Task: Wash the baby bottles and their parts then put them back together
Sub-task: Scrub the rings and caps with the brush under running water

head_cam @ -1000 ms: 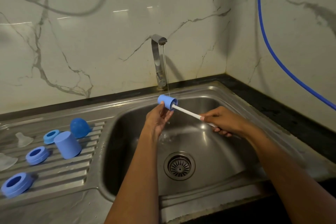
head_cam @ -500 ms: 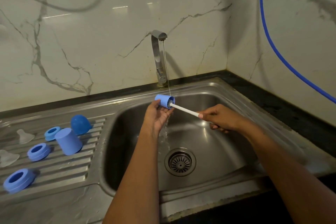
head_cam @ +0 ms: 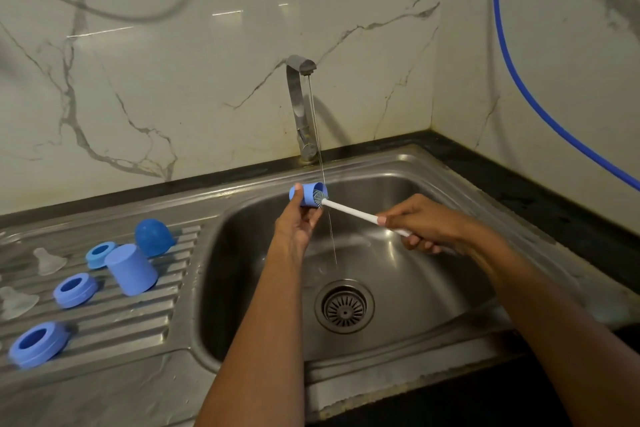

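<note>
Steel sink (head_cam: 433, 184) set in a black counter (head_cam: 540, 191), drain (head_cam: 344, 306) in the middle of the basin. Ribbed drainboard (head_cam: 138, 319) on the left side. Tap (head_cam: 300, 107) at the back is running a thin stream. Marble-look wall (head_cam: 173, 80) with grey veins behind it, a blue hose (head_cam: 519, 90) hanging down the right wall, grey cables (head_cam: 104, 7) looping top left.

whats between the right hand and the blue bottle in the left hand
In the head view, only the brush's white handle spans from the right hand to the blue bottle held by the left hand, its bristles inside the bottle's mouth.
</note>
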